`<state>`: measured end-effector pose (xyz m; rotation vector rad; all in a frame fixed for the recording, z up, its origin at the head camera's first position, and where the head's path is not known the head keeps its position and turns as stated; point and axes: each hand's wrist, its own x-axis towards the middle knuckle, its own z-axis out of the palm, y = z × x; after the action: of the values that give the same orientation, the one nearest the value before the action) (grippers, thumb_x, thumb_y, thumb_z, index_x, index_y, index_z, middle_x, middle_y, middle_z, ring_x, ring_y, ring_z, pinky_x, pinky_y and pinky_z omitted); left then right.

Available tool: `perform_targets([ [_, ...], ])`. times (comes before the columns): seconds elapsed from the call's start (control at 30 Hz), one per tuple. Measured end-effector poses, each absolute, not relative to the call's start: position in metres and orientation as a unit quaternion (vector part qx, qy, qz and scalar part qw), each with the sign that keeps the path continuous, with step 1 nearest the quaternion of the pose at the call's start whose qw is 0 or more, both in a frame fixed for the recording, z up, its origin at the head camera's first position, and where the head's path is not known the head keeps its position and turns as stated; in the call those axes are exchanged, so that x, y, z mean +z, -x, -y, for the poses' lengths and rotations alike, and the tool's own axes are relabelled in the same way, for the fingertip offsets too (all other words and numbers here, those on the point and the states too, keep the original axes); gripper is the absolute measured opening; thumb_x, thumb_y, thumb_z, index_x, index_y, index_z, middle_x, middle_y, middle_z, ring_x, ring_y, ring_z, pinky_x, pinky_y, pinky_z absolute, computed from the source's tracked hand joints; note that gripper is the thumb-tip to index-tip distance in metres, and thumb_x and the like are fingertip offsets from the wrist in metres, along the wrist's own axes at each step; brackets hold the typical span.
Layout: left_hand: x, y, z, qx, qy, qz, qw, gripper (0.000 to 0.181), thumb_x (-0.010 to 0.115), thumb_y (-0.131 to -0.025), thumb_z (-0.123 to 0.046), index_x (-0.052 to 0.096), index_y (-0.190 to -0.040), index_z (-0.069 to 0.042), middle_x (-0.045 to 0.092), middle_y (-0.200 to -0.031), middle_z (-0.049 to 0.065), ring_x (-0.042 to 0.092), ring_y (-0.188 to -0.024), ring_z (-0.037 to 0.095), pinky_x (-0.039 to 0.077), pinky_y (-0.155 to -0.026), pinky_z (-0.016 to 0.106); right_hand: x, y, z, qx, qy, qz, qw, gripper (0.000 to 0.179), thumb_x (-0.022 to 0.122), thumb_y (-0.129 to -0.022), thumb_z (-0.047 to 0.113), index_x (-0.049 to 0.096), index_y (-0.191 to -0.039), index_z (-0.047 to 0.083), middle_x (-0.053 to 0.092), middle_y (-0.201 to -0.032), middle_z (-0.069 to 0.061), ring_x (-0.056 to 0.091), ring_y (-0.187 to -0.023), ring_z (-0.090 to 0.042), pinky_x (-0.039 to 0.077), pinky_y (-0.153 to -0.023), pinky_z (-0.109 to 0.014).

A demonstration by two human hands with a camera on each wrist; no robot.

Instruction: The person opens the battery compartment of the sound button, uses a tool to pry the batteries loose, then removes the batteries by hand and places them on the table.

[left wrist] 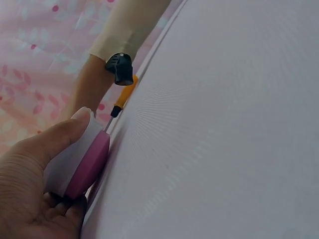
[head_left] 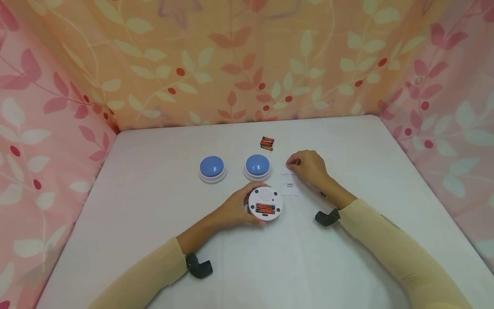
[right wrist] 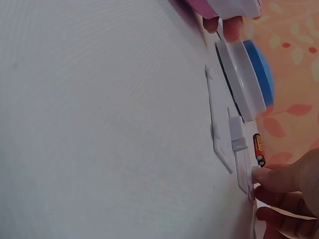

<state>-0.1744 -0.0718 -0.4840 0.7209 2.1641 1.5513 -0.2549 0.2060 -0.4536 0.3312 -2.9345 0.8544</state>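
Note:
My left hand holds a round push-button buzzer with its white underside up. Red batteries sit in its uncovered compartment. The left wrist view shows its pink dome facing down, between thumb and fingers. My right hand is beyond it to the right, thumb and fingertips pinching a small white battery cover, mostly hidden by the fingers. Similar white covers lie on the table just nearer than that hand.
Two blue-domed buzzers stand upright beyond my left hand. Several loose red batteries lie farther back. An orange-handled screwdriver lies near my right wrist. Floral curtains border the white table.

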Motion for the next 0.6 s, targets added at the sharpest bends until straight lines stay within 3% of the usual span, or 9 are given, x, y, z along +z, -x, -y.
perform_targets([
  [0.3, -0.484, 0.175, 0.072, 0.537, -0.268, -0.777, 0.19, 0.114, 0.098, -0.066, -0.026, 0.032, -0.159, -0.03, 0.045, -0.153, -0.009, 0.044, -0.14, 0.011, 0.034, -0.117, 0.038, -0.429, 0.231, -0.226, 0.281, -0.087, 0.953, 0.072, 0.014, 0.072, -0.095, 0.021, 0.079, -0.105, 0.013, 0.073, -0.094, -0.006, 0.06, -0.088, -0.026, 0.045, -0.077, -0.042],
  [0.6, -0.487, 0.177, 0.071, 0.54, -0.272, -0.773, 0.193, 0.105, 0.099, -0.065, -0.025, 0.041, -0.152, -0.035, 0.047, -0.15, -0.012, 0.045, -0.138, 0.007, 0.034, -0.117, 0.035, -0.434, 0.188, -0.27, 0.253, -0.086, 0.962, 0.06, 0.026, 0.07, -0.097, 0.033, 0.079, -0.102, 0.009, 0.072, -0.085, -0.005, 0.061, -0.077, -0.024, 0.048, -0.063, -0.034],
])
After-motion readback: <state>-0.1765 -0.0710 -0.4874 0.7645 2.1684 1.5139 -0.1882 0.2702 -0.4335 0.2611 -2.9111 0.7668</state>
